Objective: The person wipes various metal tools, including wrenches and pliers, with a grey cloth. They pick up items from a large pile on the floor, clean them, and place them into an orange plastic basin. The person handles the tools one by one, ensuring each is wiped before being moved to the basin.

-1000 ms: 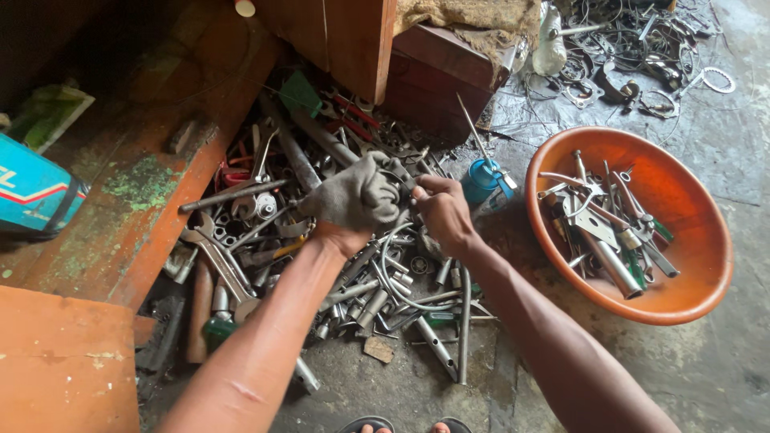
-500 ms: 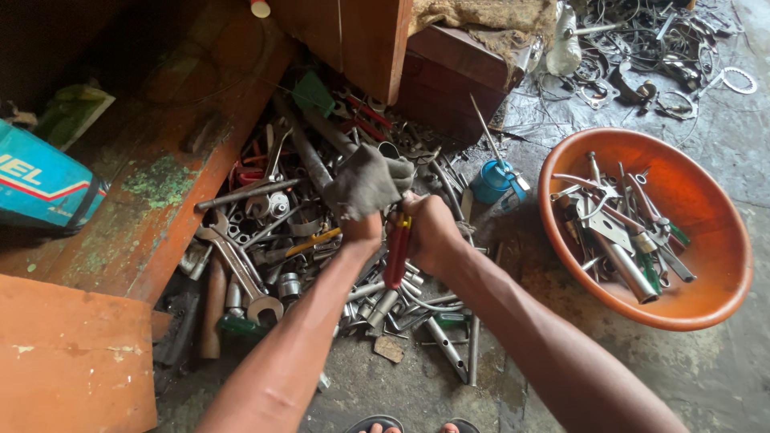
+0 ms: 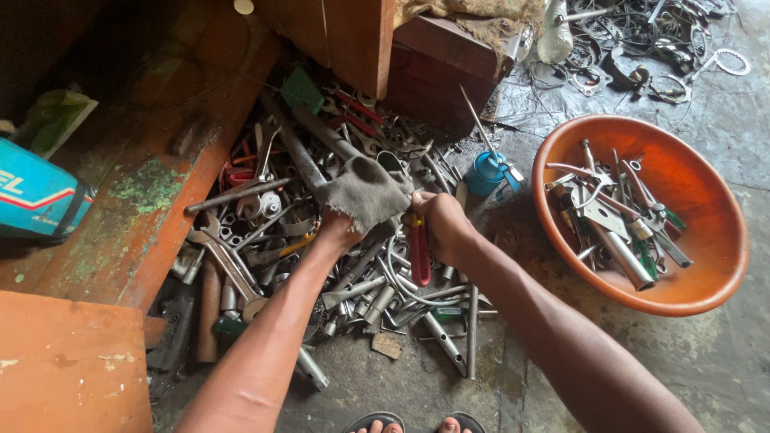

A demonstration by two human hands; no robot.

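1. Down on a grey concrete floor [image 3: 722, 361], and there's a heap of wrenches, sockets and steel rods [image 3: 321, 240] spilling out beside a worn red wooden bench [image 3: 144, 232]
2. Left hand [image 3: 341, 228] is in over the heap, mostly buried under a grey rag [image 3: 365, 192], fingers bunched into the cloth and closed on it
3. Right hand [image 3: 441, 224] sits right against the rag's edge, fist wrapped tight around red-handled pliers [image 3: 419, 252]; the red grips hang down below the knuckles
4. The pliers' head is tucked up at the rag and the fingers, so I can't tell how its jaws stand
5. Both hands are touching at the cloth, dead centre above the heap
6. Just beyond the right hand, a small blue oil can [image 3: 485, 172] with a long thin spout stands upright on the floor
7. Off to the right, well apart from the hands, an orange plastic basin [image 3: 706, 281] holds more tools
8. Far left, a blue container [image 3: 36, 196] rests on the bench
9. Bottom edge: toes in sandals [image 3: 413, 425]
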